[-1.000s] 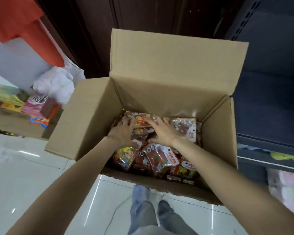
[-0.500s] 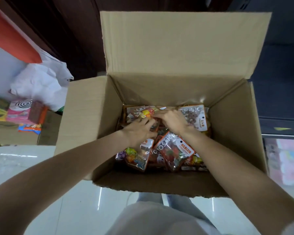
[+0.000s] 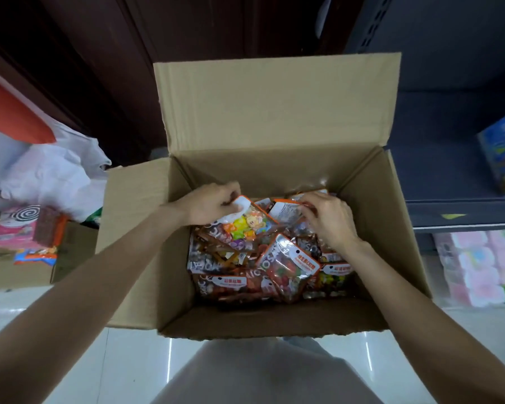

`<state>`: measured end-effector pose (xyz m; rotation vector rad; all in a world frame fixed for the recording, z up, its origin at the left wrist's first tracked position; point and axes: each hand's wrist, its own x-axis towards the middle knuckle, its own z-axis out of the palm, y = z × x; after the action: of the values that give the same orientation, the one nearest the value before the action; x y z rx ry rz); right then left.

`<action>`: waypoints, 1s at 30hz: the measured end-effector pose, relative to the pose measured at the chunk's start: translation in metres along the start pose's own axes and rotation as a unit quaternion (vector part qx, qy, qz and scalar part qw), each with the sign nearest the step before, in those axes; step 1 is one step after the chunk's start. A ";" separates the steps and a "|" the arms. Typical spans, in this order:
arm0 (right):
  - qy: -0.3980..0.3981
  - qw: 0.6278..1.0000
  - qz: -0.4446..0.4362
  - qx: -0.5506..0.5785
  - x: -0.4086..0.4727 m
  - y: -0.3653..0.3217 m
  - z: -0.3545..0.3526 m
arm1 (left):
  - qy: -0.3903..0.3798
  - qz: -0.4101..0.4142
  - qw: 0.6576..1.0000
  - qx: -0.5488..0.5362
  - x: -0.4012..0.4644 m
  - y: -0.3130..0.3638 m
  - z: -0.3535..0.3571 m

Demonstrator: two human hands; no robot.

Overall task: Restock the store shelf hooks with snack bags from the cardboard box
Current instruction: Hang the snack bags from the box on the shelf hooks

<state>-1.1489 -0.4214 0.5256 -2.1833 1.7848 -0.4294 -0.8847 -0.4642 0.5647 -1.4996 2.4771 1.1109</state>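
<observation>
You are at the picking step. Your left hand pinches the top of a bag inside the box; your right hand grips another bag beside it. Next, lift both clear without snagging.

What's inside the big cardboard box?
Lots of shiny orange snack bags fill the brown cardboard box, and both hands, left and right, grip bags. The box bottom is covered.
</observation>
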 end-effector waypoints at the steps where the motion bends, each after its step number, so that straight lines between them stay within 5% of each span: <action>1: 0.014 1.000 0.027 0.000 -0.002 0.000 -0.010 | 0.039 -0.011 0.999 -0.031 -0.003 -0.001 0.000; 5: 0.102 0.989 0.084 0.060 -0.016 -0.002 -0.053 | 0.207 -0.087 0.964 -0.145 -0.008 -0.012 0.010; 8: 0.174 0.971 0.098 0.133 -0.020 -0.017 -0.080 | 0.284 -0.124 0.895 -0.323 -0.006 -0.003 0.016; 11: 0.232 0.955 0.090 0.162 -0.022 -0.036 -0.095 | 0.292 -0.120 0.850 -0.422 -0.004 0.017 0.016; 15: 0.357 0.933 -0.038 -0.014 -0.030 -0.054 -0.094 | 0.273 -0.132 0.803 -0.514 -0.005 0.057 0.013; 18: 0.326 0.929 -0.160 -0.074 -0.040 -0.063 -0.081 | 0.257 -0.119 0.766 -0.577 -0.007 0.090 0.010; 23: 0.313 0.923 -0.200 -0.103 -0.059 -0.052 -0.074 | 0.212 -0.070 0.773 -0.593 -0.015 0.125 0.003; 27: 0.308 0.915 -0.231 -0.124 -0.076 -0.038 -0.084 | 0.123 -0.029 0.816 -0.565 -0.021 0.137 0.000; 30: 0.313 0.911 -0.232 -0.133 -0.085 -0.026 -0.084 | 0.166 0.010 0.836 -0.523 -0.021 0.156 0.009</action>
<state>-1.1756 -0.3357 0.6093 -2.9125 1.6367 -1.1684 -0.9985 -0.4000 0.6524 -1.9599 2.0543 2.6796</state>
